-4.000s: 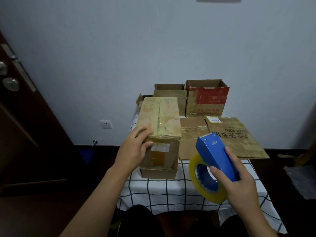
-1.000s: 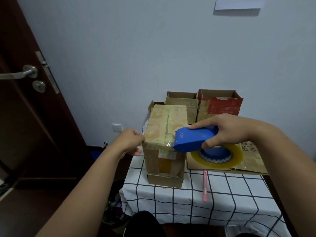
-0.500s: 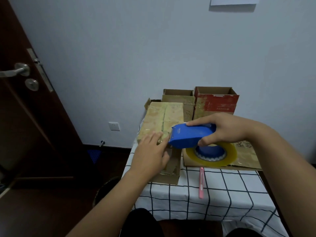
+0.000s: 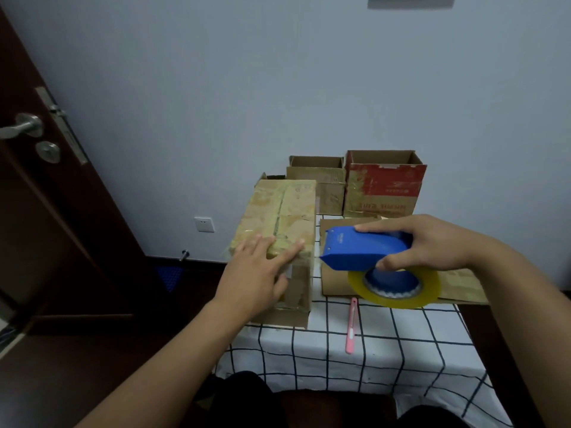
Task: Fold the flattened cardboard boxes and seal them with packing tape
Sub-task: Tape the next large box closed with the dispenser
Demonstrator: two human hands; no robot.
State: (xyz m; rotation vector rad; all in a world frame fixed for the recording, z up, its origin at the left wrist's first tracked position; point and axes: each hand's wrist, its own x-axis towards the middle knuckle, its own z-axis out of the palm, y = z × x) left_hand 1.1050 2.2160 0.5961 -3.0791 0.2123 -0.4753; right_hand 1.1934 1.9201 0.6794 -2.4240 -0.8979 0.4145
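1. Table (image 4: 401, 341), checked cloth; bears every item below.

2. Flattened cardboard (image 4: 336, 282), lying flat at right, partly hidden by the dispenser. Judged next in line for folding.

3. Folded box (image 4: 284, 217), closed, at the table's left edge. Long axis runs away from the person toward the wall; the top seam follows that axis. A clear strip of tape seems to cross the near top edge, though its ends are hard to make out.

4. 2 open boxes at the wall: red box (image 4: 384, 186) and brown box (image 4: 318, 183), both behind item 3.

5. Tape dispenser (image 4: 364, 251), blue, yellow roll beneath. Sits just right of the box's near corner, nose pointing left at it.

6. Right hand (image 4: 432, 245), wrapped around the dispenser body, index finger along its top.

7. Left hand (image 4: 256, 273), fingers straight and spread, pressing flat on the box's near top edge. Nearer hand to the box; judged to be smoothing tape while the dispenser pulls rightward, across the long axis.

8. Pink cutter (image 4: 351, 327), on the cloth, near the person.
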